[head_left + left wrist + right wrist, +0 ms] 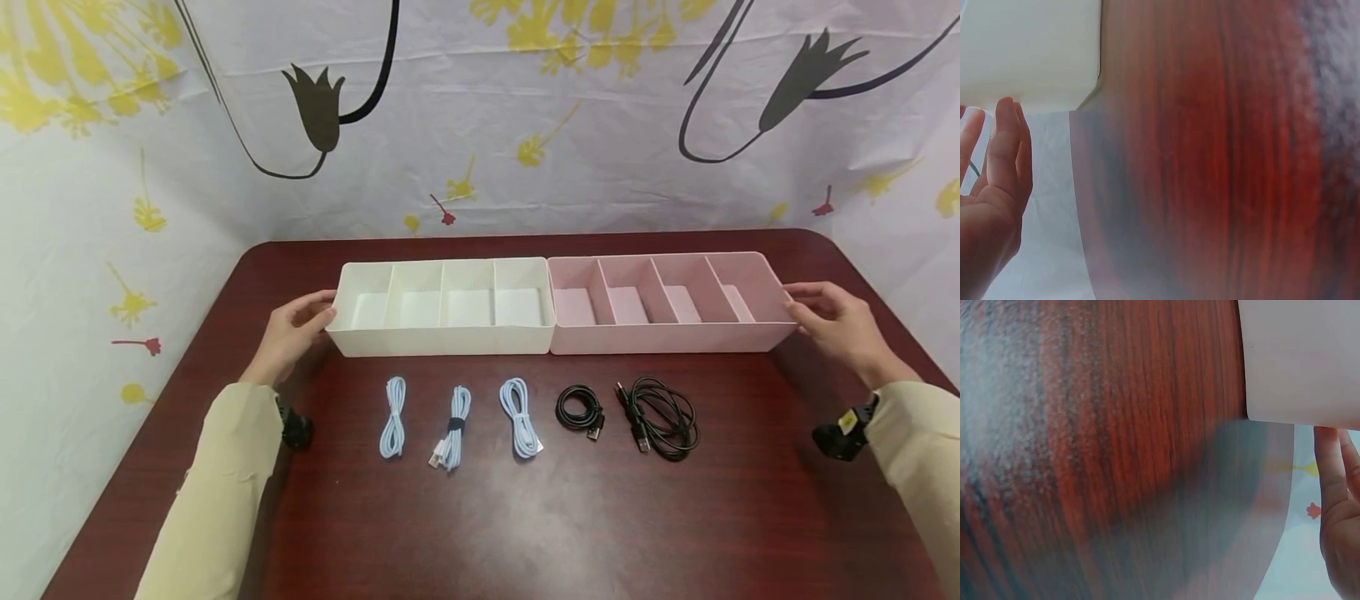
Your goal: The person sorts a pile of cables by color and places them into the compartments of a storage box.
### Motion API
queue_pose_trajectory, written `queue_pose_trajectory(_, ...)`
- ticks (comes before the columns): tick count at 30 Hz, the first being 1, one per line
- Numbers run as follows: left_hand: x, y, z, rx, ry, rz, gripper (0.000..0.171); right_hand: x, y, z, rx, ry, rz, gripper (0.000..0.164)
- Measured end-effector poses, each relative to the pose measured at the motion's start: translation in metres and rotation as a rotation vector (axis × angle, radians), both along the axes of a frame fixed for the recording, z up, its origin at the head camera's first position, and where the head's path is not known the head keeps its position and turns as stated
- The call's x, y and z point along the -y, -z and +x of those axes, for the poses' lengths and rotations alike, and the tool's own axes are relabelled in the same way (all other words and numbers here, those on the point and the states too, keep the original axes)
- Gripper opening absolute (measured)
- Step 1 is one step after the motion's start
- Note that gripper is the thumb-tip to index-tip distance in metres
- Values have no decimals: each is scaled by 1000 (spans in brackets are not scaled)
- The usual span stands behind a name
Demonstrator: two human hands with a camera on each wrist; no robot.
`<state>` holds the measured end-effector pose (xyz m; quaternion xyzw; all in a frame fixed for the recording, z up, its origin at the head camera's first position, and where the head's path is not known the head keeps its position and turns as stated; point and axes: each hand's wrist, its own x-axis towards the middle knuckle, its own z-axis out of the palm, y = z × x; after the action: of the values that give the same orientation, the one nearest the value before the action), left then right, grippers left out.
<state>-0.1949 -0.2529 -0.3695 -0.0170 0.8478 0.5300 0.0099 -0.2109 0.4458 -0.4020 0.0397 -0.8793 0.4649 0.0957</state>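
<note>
Two long four-compartment boxes stand end to end, a white box (442, 342) on the left and a pink box (667, 338) on the right. My left hand (291, 333) touches the white box's outer end with its fingertips and thumb. At the opposite end, the fingers and thumb of my right hand (843, 325) rest against the pink box. The left wrist view shows nearly straight fingers (1007, 150) at the white box's end wall. Similarly, extended fingers (1332, 462) meet the pink box in the right wrist view. The compartments hold nothing.
In front of the boxes lie three light-blue cables (392, 417), the middle one with a dark strap (456, 423). To their right are a small coiled black cable (562, 412) and a larger black cable (637, 421). A patterned cloth (480, 125) hangs behind the dark-red table (480, 533).
</note>
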Motion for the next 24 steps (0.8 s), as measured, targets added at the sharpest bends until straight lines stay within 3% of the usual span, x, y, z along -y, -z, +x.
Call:
queue_pose_trajectory(8,1,-2,1,-15,32,5,49,35,-35,22,12,-11,26,26)
queue_pose_trajectory(19,6,-6,-1,-13,83,-57,48,40,-39,24,33,49,114,17)
queue_pose_trajectory(24,0,-16,1,9,91,-140,48,44,-44,30,74,90,202,37)
